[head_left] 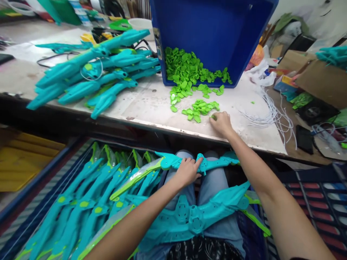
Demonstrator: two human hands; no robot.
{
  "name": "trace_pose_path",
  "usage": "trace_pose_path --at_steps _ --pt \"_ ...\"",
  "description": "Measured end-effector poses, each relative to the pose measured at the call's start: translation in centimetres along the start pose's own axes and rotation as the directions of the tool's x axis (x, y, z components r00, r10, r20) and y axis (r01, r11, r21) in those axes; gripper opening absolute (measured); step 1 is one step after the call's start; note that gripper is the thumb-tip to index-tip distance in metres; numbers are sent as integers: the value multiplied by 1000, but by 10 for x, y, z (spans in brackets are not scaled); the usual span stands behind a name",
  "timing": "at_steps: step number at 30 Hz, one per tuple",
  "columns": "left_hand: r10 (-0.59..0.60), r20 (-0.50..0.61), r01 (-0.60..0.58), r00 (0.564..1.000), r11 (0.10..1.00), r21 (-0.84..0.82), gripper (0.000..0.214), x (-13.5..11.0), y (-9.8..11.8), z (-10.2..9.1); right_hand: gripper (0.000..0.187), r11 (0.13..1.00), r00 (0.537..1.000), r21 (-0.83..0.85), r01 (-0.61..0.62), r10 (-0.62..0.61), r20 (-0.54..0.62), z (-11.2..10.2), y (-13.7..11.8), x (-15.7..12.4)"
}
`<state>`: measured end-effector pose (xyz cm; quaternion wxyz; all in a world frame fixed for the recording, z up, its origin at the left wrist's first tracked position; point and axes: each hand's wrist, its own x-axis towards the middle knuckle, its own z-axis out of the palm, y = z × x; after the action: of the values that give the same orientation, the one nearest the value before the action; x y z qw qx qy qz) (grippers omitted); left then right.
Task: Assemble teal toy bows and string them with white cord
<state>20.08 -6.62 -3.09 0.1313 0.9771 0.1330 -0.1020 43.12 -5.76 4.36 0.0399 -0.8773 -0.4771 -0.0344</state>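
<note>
Step in hand looks like picking up one small piece while steadying a bigger one. Right hand [221, 123] is at the desk [151, 104], near its front edge, fingertips closed, seemingly pinching a green piece [214, 117] beside a loose green cluster [199, 108]. Left hand [187, 170] grips a teal part [209, 165] lying across the lap, just off the desk's front edge, index finger near its raised round hub. Next move likely calls for a sure fingertip pinch and a steady teal part. Materials: green bits look like thin, smooth molded plastic, flat and rounded; main pile [184, 66] spills from a tipped glossy blue bin [206, 32] toward the front edge. Teal part is matte, hard-looking plastic, long, tapering, with small holes. More teal pieces [78, 86] stack along the desk's left front edge; thin white strands [271, 115] curl near its right front corner.
</note>
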Motion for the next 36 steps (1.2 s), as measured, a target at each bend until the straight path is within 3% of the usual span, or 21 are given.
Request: trace_pose_path --at_steps 3,6,8,10,12,14,16,18,21,23,27,33,36 --pt "13 -15 -13 1000 999 46 65 2 2 4 36 993 991 -28 117 -115 62 -11 22 -20" --pt "18 -46 -16 999 999 32 64 5 5 11 31 977 935 23 214 -211 284 -24 49 -29" --pt "26 -75 -22 997 999 47 62 10 5 15 29 975 882 109 193 -222 417 -32 65 -25" --pt "41 -102 -35 994 997 64 59 16 2 16 35 980 874 161 117 -179 451 -37 76 -19" --pt "62 -112 -56 992 997 55 58 21 0 14 43 985 902 170 43 -112 417 -40 81 -16" --pt "72 -111 -70 991 997 27 58 23 -1 10 38 988 933 152 9 -63 355 -39 78 -19" --pt "54 -106 -55 993 998 -5 60 21 1 5 29 995 958 104 1 -31 286 -35 70 -30" --pt "4 -93 -8 996 999 -40 58 18 5 0 36 1000 982 13 -28 25 190 -30 57 -42" --pt "-86 -6 85 996 992 -95 66 22 7 -11 44 991 993 -103 -88 95 69 -21 41 -53" --pt "-109 94 123 990 981 -148 78 31 3 -19 41 986 992 -125 -108 114 47 -16 37 -53" --pt "-26 225 104 974 934 -341 71 52 -12 -27 31 998 1000 -63 -4 6 30 -9 46 -56" --pt "83 175 26 981 839 -543 71 64 -31 -24 32 994 996 58 93 -93 8 2 68 -69" --pt "144 187 20 972 741 -671 63 67 -37 -24 30 990 994 96 106 -105 -9 4 72 -67"
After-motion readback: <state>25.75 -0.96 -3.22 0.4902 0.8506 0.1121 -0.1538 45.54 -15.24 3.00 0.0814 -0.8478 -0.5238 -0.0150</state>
